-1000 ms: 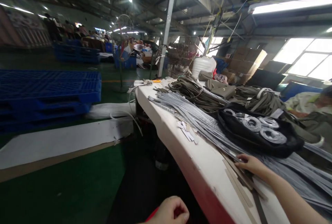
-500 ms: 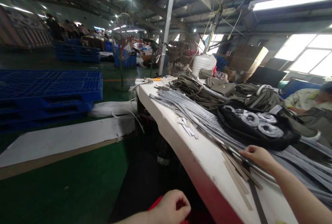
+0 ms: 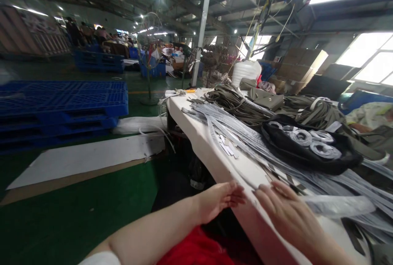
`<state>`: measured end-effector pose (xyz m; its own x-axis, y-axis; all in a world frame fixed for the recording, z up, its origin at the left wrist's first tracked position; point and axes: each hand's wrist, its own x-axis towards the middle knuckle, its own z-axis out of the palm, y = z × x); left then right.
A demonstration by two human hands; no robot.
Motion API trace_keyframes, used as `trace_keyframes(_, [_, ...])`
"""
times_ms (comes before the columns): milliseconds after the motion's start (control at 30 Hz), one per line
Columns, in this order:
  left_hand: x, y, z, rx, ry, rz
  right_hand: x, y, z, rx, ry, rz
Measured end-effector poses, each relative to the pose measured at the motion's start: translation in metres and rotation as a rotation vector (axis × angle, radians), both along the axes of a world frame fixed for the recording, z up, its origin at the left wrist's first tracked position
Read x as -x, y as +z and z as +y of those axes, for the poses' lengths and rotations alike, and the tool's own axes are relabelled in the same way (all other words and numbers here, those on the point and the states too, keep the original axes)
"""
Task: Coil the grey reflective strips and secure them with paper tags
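A long, translucent grey plastic strip (image 3: 221, 155) curves off the pile along the front edge of the white table (image 3: 202, 146). It passes under my right hand (image 3: 285, 211), and a wide, blurred end (image 3: 340, 206) shows on the other side. My right hand is bent around the strip, its fingertips partly hidden. Facing it across the table edge is my left hand (image 3: 219, 200), fingers stretched out and slightly cupped, with nothing visible in them. Behind the strip lies a bundle of similar grey strips (image 3: 245, 134). Small white slips (image 3: 227, 146) are on the tabletop beside it.
A black bag (image 3: 346, 162) holding several white rolls (image 3: 301, 137) sits on the strips. Olive straps (image 3: 239, 105) are heaped farther back. Blue pallets (image 3: 64, 101) stand on the green floor at left. A person's patterned sleeve (image 3: 368, 113) shows at far right.
My left hand has risen from my lap to the table edge. My right hand has come left and nearer, drawing a grey strip out along the edge. The view has shifted slightly left.
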<state>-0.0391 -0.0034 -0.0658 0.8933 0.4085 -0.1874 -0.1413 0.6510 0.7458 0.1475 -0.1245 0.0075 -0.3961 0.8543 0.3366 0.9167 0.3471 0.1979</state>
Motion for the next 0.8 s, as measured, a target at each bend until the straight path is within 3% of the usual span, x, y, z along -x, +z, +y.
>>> trace_keyframes(67, [-0.004,0.013,0.010,0.128,-0.007,-0.079,0.020,-0.003,-0.013,0.086,0.126,0.104])
trace_keyframes(133, [-0.003,0.024,0.019,0.185,0.078,-0.164,0.020,-0.005,-0.019,0.119,0.123,0.212])
trace_keyframes(233, [0.013,0.037,0.042,0.214,0.293,-0.262,-0.012,-0.003,-0.014,0.053,-0.107,0.263])
trace_keyframes(300, [0.033,0.042,0.067,0.178,0.475,-0.277,-0.041,0.004,-0.008,0.116,-0.307,0.225])
trace_keyframes(433, [0.075,0.034,0.129,0.143,0.984,-0.151,-0.074,0.025,-0.003,0.575,-0.625,0.352])
trace_keyframes(533, [0.085,0.016,0.149,0.163,1.070,-0.013,-0.059,0.033,0.000,0.941,-0.597,0.658])
trace_keyframes(633, [0.071,-0.004,0.114,0.099,0.838,0.128,-0.017,0.028,0.016,0.982,-0.412,0.985])
trace_keyframes(733, [0.053,-0.018,0.046,-0.049,0.240,0.161,0.028,0.016,0.049,0.761,-0.297,1.460])
trace_keyframes(800, [0.045,-0.024,0.006,-0.062,-0.009,0.055,0.050,0.006,0.075,0.619,-0.295,1.803])
